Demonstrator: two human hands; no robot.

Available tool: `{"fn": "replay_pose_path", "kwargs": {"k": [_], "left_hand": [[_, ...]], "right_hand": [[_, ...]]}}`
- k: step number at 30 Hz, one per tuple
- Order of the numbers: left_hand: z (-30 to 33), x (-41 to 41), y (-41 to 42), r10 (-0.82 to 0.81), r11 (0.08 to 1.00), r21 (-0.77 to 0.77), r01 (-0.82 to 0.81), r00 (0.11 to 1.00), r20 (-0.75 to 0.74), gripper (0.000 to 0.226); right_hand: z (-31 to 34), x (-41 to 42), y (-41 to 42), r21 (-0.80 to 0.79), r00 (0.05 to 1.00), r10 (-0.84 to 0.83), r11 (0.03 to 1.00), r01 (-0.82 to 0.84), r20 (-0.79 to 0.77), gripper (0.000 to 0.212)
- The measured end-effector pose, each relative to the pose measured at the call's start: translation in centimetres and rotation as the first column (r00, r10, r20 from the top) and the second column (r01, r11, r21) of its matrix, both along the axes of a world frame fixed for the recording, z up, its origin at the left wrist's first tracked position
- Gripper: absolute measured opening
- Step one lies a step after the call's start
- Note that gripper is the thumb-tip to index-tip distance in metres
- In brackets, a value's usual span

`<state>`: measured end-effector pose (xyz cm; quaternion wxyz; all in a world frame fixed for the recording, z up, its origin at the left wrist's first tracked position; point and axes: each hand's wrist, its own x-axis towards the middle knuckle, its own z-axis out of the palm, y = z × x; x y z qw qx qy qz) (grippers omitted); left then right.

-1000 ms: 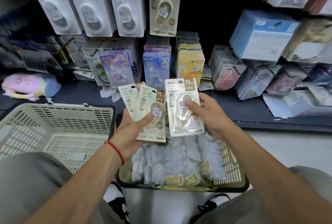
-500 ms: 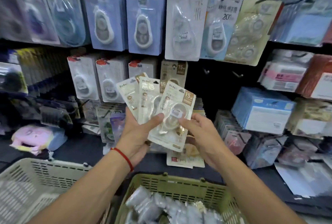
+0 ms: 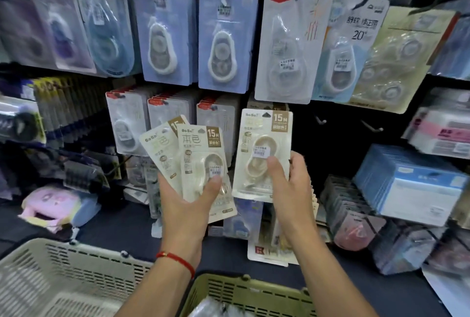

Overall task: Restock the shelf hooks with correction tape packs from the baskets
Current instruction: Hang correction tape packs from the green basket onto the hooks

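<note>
While the left hand (image 3: pixel 188 204) grips spare packs (image 3: pixel 195 161), the right hand (image 3: pixel 290 184) pinches one upright pack (image 3: pixel 263 153), bare hook (image 3: pixel 321 120) just up-right.

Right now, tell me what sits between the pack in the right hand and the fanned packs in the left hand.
In the head view, no object sits there: the single pack in the right hand and the fanned packs in the left hand are apart, with hanging shelf stock showing behind.

a pink plush toy (image 3: pixel 52 206) lies left of stacked blue boxes (image 3: pixel 417 184).
</note>
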<state>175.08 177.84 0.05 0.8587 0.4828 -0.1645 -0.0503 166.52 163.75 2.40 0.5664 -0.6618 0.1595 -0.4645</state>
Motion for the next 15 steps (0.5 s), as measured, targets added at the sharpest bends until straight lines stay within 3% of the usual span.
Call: {"fn": "replay_pose_path", "kwargs": {"k": [7, 13, 15], "left_hand": [[0.3, 0.0, 0.6, -0.014, 0.999, 0.04, 0.017, 0.998, -0.059, 0.072], [0.2, -0.1, 0.6, 0.01, 1.0, 0.027, -0.01, 1.0, -0.011, 0.07], [0.1, -0.1, 0.6, 0.0, 1.0, 0.026, 0.0, 1.0, -0.003, 0.071]], "right_hand": [[0.4, 0.5, -0.7, -0.013, 0.99, -0.14, 0.99, 0.14, -0.004, 0.014], [-1.1, 0.4, -2.1, -0.152, 0.891, -0.263, 0.963, 0.221, -0.37, 0.053], [-1.6, 0.0, -1.8, -0.149, 0.869, -0.252, 0.967, 0.207, -0.426, 0.051]]}}
